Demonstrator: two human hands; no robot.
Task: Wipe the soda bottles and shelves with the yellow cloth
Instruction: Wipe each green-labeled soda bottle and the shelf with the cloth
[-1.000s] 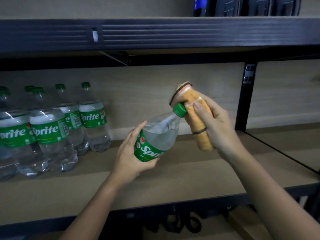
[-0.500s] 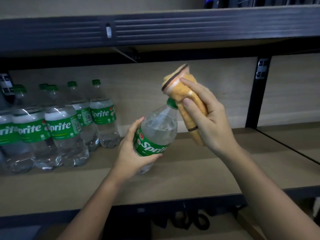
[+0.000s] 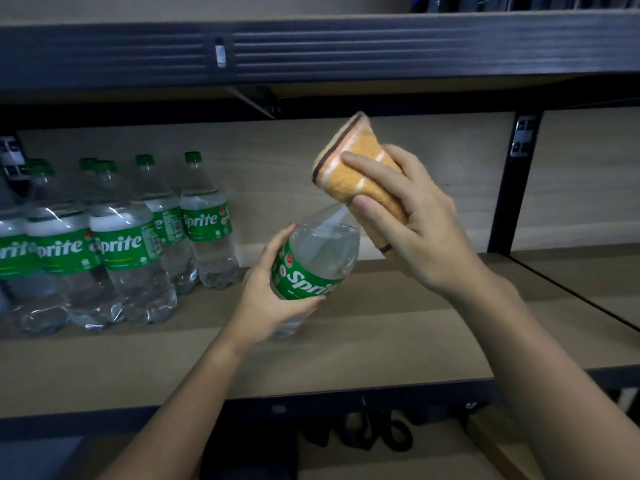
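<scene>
Shelves come first by size: the wooden shelf (image 3: 346, 348) carries everything at chest level, and most of its board lies bare to the right, likely so each bottle can be lifted out, cleaned and set back. Standing on its left end, a cluster of Sprite bottles (image 3: 114, 244) waits upright and close together against the back panel. One Sprite bottle (image 3: 313, 268) is held above the shelf, tilted with its neck up and to the right, which presents the cap end to the cloth. The left hand (image 3: 266, 303) grips it around the green label, fingers wrapped, steadying it low so the top is free. The right hand (image 3: 412, 223) clamps the folded yellow cloth (image 3: 360, 171) over the neck; the cap is hidden under it, probably being rubbed.
</scene>
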